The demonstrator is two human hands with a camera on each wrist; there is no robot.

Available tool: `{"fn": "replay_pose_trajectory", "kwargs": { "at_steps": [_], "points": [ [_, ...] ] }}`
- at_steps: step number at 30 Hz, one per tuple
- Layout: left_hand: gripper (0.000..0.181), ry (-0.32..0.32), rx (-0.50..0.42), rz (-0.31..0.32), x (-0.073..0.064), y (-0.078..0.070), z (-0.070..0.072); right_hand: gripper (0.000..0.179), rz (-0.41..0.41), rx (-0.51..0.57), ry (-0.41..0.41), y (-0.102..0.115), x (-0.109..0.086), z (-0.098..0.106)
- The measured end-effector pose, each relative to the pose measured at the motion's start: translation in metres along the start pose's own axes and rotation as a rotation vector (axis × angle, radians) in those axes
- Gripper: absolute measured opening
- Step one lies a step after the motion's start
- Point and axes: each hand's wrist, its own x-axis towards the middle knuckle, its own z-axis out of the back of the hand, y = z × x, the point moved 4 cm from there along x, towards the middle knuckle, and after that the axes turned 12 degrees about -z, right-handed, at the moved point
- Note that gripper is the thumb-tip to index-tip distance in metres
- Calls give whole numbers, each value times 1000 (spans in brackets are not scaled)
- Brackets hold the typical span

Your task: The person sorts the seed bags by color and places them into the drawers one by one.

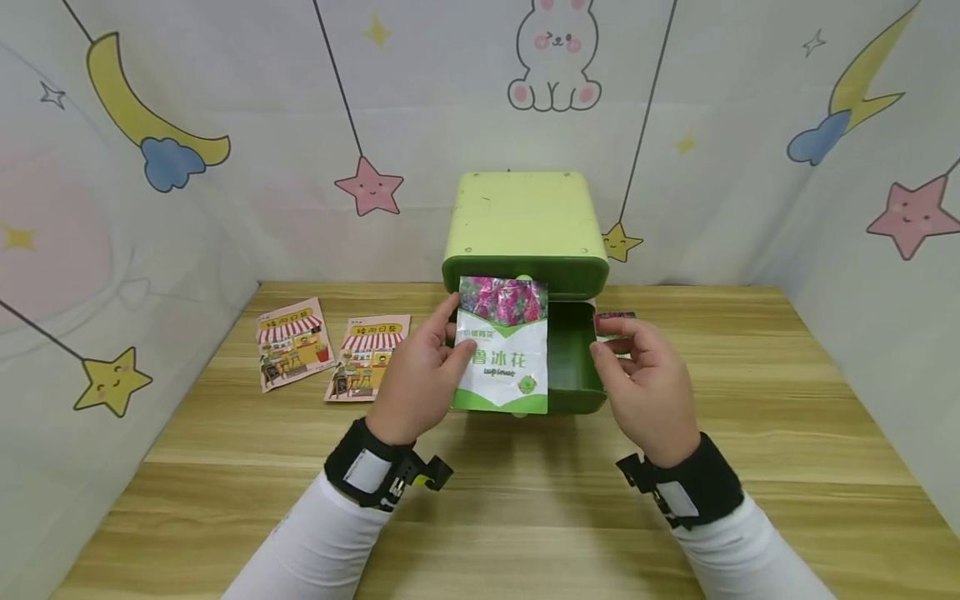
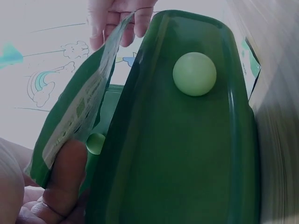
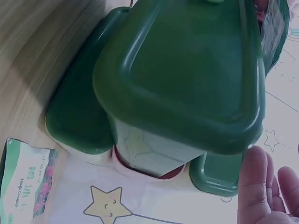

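Wooden bench [image 1: 540, 508], drawer [image 1: 574, 357] open. Left fingers [image 1: 456, 360] pinch a packet [image 1: 501, 346] by one edge, presumably keeping it flat; right fingers [image 1: 633, 332] hold nothing.

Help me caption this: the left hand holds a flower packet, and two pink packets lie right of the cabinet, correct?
Not quite: the head view shows the pink packets left of the cabinet. The left hand does hold a flower packet.
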Motion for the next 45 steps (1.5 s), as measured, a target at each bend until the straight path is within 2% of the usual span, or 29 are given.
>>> {"fn": "replay_pose_trajectory", "kwargs": {
  "at_steps": [10, 16, 25, 35, 45],
  "points": [
    [59, 23, -13, 6, -1, 0, 0, 20, 4, -51, -46, -4, 5, 5],
    [59, 48, -26, 21, -2, 0, -2, 21, 12, -52, -39, -8, 7, 6],
    [58, 96, 3, 24, -2, -1, -3, 21, 42, -80, -39, -43, 19, 9],
    [54, 120, -17, 40, -1, 1, -3, 30, -2, -188, -25, -57, 24, 14],
    [44, 146, 21, 31, 1, 4, -4, 40, -49, -279, -2, -70, 29, 15]
  ]
}}
